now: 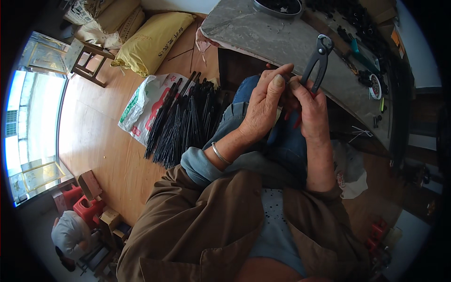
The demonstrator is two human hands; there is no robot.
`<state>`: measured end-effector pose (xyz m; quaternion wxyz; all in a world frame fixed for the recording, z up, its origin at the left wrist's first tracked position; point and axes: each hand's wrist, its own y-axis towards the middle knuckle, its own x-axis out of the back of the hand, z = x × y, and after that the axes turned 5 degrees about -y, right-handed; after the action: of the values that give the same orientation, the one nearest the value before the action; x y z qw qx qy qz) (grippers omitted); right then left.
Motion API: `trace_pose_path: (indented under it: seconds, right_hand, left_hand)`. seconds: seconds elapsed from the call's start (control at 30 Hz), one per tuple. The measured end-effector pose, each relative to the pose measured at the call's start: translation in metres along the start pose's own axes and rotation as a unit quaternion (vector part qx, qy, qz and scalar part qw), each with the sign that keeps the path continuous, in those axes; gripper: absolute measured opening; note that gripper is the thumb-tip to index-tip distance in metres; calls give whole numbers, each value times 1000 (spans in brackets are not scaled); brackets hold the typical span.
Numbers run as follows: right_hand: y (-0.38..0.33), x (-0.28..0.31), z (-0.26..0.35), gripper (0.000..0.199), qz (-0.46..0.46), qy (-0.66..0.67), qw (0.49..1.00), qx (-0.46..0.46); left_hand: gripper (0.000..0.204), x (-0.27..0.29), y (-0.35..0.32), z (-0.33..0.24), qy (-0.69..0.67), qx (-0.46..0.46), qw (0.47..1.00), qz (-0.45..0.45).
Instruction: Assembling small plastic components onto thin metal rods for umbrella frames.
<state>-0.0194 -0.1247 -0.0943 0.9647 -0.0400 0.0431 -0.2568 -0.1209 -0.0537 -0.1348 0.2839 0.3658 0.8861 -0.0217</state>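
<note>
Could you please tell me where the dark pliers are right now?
In the head view, the pliers are in the right hand, above and right of centre, with the grey tabletop behind them.

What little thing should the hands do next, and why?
Maybe the right hand should tip the pincers toward the left hand. The pincers' head points away from that hand, though both hands are close together. I can't tell what the left one holds.

wooden floor point(110, 129): white-red bag point(136, 113), yellow sack point(157, 40) | grey table point(244, 30): round pan point(279, 14), black parts point(361, 27)
</note>
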Motion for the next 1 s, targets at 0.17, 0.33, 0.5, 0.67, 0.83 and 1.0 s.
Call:
trace_pose_path:
  seconds: [0.17, 0.33, 0.5, 0.67, 0.83, 1.0]
  right_hand:
    - [0, -2, -2, 20, -11, 5, 1000, 0]
    - [1, -2, -2, 20, -20, 11, 1000, -7]
    - [2, -3, -4, 20, -20, 9, 1000, 6]
    - [2, -4, -6, 20, -30, 9, 1000, 0]
    - [3, -2, -9, 20, -23, 8, 1000, 2]
    - [1, -2, -6, 20, -28, -5, 1000, -1]
  left_hand:
    - [49, 1, 0, 1, -35, 22, 999, 13]
    - [49, -3, -1, -5, -51, 32, 998, 8]
    - [48, -2, -1, -5, -52, 33, 998, 7]
    - [48, -1, -2, -5, -55, 41, 998, 7]
    - [48, -1, -1, -4, -41, 29, 999, 7]
    - [48, 0, -1, -1, -28, 24, 999, 5]
